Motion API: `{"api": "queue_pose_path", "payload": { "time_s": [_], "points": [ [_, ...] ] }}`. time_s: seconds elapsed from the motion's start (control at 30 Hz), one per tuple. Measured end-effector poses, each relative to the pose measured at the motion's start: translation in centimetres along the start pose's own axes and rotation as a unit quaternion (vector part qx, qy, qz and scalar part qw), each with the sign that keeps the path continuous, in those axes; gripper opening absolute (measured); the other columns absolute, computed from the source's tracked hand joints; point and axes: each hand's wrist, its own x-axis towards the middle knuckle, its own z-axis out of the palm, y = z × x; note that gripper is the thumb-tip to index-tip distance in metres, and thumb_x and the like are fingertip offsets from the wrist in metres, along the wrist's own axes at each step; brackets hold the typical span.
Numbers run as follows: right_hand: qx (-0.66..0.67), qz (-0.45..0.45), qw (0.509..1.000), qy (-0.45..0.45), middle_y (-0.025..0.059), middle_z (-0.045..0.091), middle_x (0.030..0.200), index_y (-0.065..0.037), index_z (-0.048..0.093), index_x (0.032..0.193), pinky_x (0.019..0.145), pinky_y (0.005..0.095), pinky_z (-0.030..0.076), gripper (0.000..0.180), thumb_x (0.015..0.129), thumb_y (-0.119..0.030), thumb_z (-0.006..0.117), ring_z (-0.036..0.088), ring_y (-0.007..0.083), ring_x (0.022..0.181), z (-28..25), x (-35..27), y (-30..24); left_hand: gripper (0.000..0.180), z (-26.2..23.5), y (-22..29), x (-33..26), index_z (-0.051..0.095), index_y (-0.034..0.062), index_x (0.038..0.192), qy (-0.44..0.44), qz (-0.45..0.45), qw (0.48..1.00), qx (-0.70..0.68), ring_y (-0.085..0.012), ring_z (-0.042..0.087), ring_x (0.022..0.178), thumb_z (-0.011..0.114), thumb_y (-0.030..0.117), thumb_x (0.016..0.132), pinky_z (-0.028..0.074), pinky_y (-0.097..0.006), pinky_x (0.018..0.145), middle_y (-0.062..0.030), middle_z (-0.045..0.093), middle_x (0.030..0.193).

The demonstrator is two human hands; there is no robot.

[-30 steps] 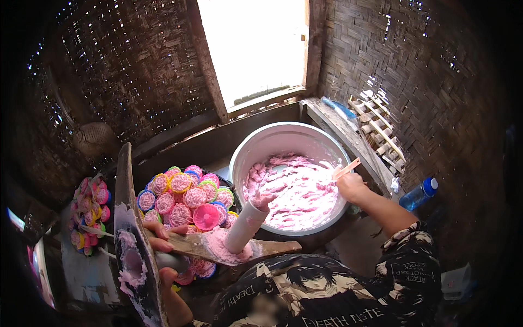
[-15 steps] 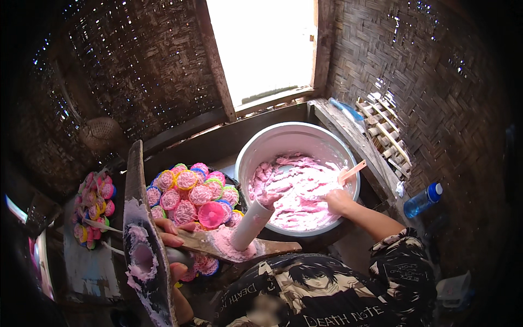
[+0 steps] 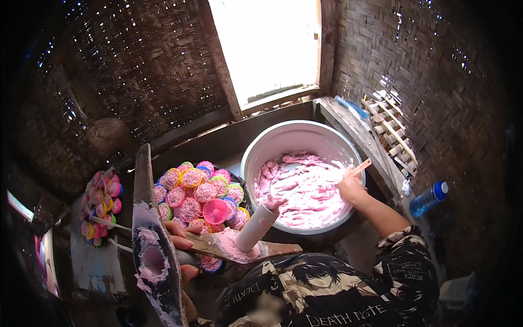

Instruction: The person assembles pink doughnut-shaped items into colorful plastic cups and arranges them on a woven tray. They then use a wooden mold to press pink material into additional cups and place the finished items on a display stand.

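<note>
My left hand point(image 3: 181, 240) is closed round two wooden parts of a hand press. One part, a dark wooden bar point(image 3: 146, 210), stands on end with a dough-smeared round hole in its middle. The other, a wooden crosspiece point(image 3: 283, 249), carries a pale tube point(image 3: 257, 228) topped with pink dough, and dough cakes its base. My right hand point(image 3: 353, 188) grips a peach-coloured spatula point(image 3: 362, 167) at the right side of a pale basin point(image 3: 250, 147); the handle sticks up out of my fist. Soft pink dough point(image 3: 305, 191) covers the basin's bottom. The spatula's lower part is hidden.
Left of the basin sits a pile of small bright cups point(image 3: 217, 210) with netted pink dough. Another such cluster point(image 3: 101, 210) lies farther left. A blue bottle point(image 3: 429, 198) stands at right. A wooden ledge point(image 3: 359, 131), woven walls and a bright window opening lie beyond.
My right hand has moved up from the dough to the spatula's handle. My left hand keeps its hold on the press parts. The whole view has shifted slightly.
</note>
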Motion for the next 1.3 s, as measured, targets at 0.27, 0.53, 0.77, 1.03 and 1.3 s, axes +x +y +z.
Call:
{"api": "queue_pose_path", "payload": {
  "time_s": [0.27, 0.53, 0.77, 1.03, 1.3],
  "points": [
    [0.011, -0.108, 0.993, 0.044, 0.0179, 0.065, 0.079, -0.001, 0.068, 0.08, 0.067, 0.0385, 0.052, 0.018, 0.072, -0.007, 0.053, 0.065, 0.0291, 0.077, 4.0, 1.1, -0.4, 0.035, 0.4, 0.6, -0.2, 0.059, 0.005, 0.096, -0.005, -0.045, 0.999, 0.004, -0.0198, 0.044, 0.095, 0.076, 0.016, 0.067, 0.046, -0.048, 0.09, -0.0072, 0.045, 0.1],
    [0.074, -0.168, 0.983, 0.019, 0.0179, 0.064, 0.075, -0.003, 0.068, 0.079, 0.063, 0.0385, 0.051, 0.019, 0.068, -0.009, 0.054, 0.064, 0.0313, 0.074, 3.5, 0.9, -2.3, 0.036, 1.2, 0.5, 0.3, 0.06, 0.0052, 0.096, -0.011, -0.064, 0.998, 0.004, -0.0211, 0.05, 0.096, 0.078, 0.014, 0.066, 0.047, -0.044, 0.089, -0.007, 0.045, 0.102],
    [0.406, -0.111, 0.887, -0.189, 0.0026, 0.062, 0.066, -0.003, 0.068, 0.092, 0.05, 0.0238, 0.045, 0.026, 0.084, -0.025, 0.057, 0.057, 0.009, 0.058, -2.5, -1.7, 3.7, 0.03, 0.6, -1.0, 0.4, 0.06, 0.0066, 0.093, -0.02, -0.035, 0.996, 0.077, -0.0184, 0.055, 0.089, 0.076, 0.011, 0.068, 0.048, -0.036, 0.084, -0.0054, 0.055, 0.095],
    [0.606, -0.208, 0.744, -0.187, -0.0059, 0.054, 0.068, 0.002, 0.061, 0.109, 0.05, 0.0171, 0.033, 0.035, 0.082, -0.02, 0.063, 0.043, 0.0008, 0.058, -12.6, -7.3, 5.5, 0.045, 2.6, -4.8, 3.5, 0.052, 0.0083, 0.108, -0.047, -0.102, 0.966, 0.234, -0.017, 0.062, 0.077, 0.068, 0.019, 0.068, 0.05, -0.029, 0.069, -0.0061, 0.062, 0.086],
    [0.36, -0.341, 0.867, -0.052, -0.001, 0.056, 0.064, -0.004, 0.063, 0.107, 0.053, 0.0243, 0.042, 0.029, 0.089, -0.025, 0.055, 0.051, 0.0071, 0.057, -18.4, -9.1, 2.9, 0.043, 6.9, -6.6, 7.3, 0.06, 0.0123, 0.101, -0.18, -0.162, 0.894, 0.376, -0.0369, 0.059, 0.08, 0.063, 0.039, 0.068, 0.048, -0.044, 0.071, -0.0195, 0.059, 0.093]
  ]
}}
